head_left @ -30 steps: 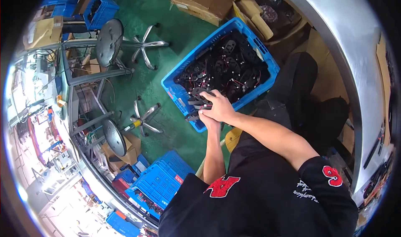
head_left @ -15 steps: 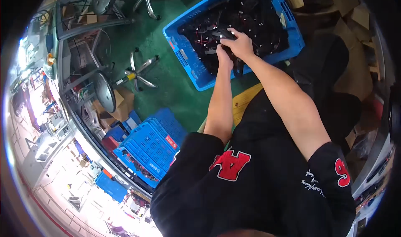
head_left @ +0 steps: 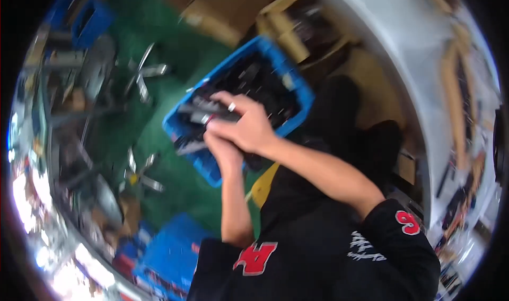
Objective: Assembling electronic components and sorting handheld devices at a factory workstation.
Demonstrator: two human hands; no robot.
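Both my hands are together above the near-left side of a blue plastic crate (head_left: 302, 91) filled with black parts. My right hand (head_left: 248, 123) is closed around a dark, elongated black part (head_left: 199, 111), which points left. A small white piece shows at its thumb and fingers, with a bit of red beside it. Just below, my left hand (head_left: 225, 151) is closed against the same cluster, its fingers mostly hidden. A thin grey strip (head_left: 191, 148) juts out to the left of that hand. Motion blur hides the finer details.
Cardboard boxes (head_left: 286, 28) stand beyond the crate, and a grey bench surface (head_left: 389, 41) runs along the right. Stool bases (head_left: 140, 179) stand on the green floor to the left. Stacked blue crates (head_left: 175, 248) are at the lower left, near metal racks.
The view has swung right, so the crate appears lower and farther left. My hands have come up nearer the camera with the black part and remain together.
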